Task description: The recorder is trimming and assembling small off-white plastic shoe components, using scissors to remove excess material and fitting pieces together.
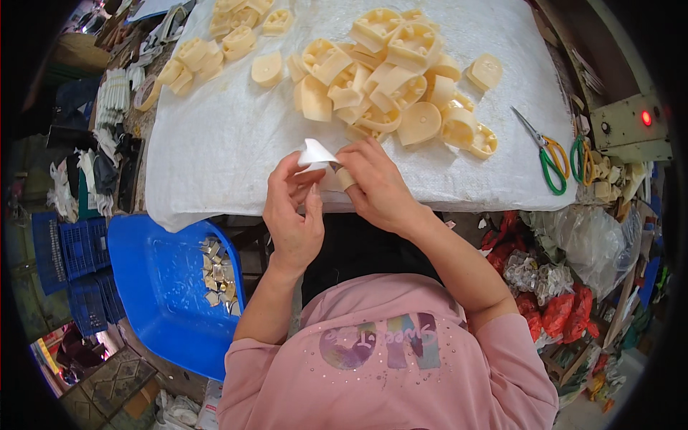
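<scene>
A thin, bent white piece (314, 153), perhaps sheet plastic or card, is held up just over the near edge of the table. My left hand (295, 215) pinches it from the left between thumb and fingers. At its other end my right hand (376, 183) has its fingers closed on the edge, partly hiding it. A tan band (345, 178) wraps one finger of my right hand. Beyond my hands lies a heap of cream plastic pieces (419, 123), hollow and rounded, resembling shoe heels. Several more cream pieces (192, 56) lie at the far left.
White woven sheeting (215, 154) covers the table. Scissors with green and yellow handles (552, 163) lie at the right, a second pair (582, 158) beside them. Below left stands a blue tub (161, 287) with shiny metallic-looking pieces (219, 276). Red bags (566, 315) lie low at right.
</scene>
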